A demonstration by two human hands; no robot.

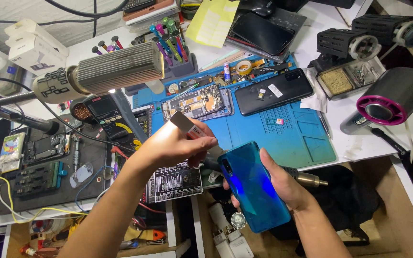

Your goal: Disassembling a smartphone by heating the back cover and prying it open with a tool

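Head view: the right hand (283,184) grips a blue phone (254,186) back-up at the desk (369,138) edge. Left hand (180,143) pinches a thin pry card (185,123) just beside the phone's top corner. Beyond both hands, an opened phone (197,102) lies on a blue mat (292,138).

a: we see bright, even light from the lamp (96,71) overhead, glare on the blue phone (254,186)

b: we note soft shadows below the bench, wide-angle bending at the edges, sharp focus
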